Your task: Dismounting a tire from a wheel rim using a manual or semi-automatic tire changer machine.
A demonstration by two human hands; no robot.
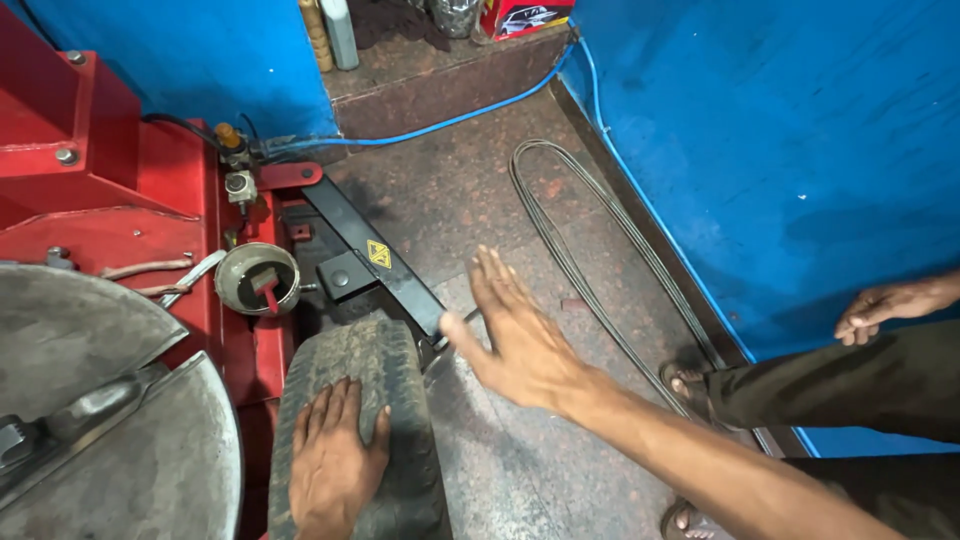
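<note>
A: Status?
B: Tyre (360,400) stands upright against the red tyre machine (120,200), beside its black arm (375,255). Left hand (335,460) flat on tread, fingers released.
A: Right?
B: Right hand (520,335) in mid-air, open, holding nothing. Arm probably not pressed in yet; contact hidden.

Tyre (365,375): matt worn rubber; machine (120,200): glossy red metal; floor (480,190): rough speckled stone.

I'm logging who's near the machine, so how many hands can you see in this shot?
3. The left hand lies flat on the tyre, the right hand reaches toward the black arm, and another person's hand is at right.
</note>
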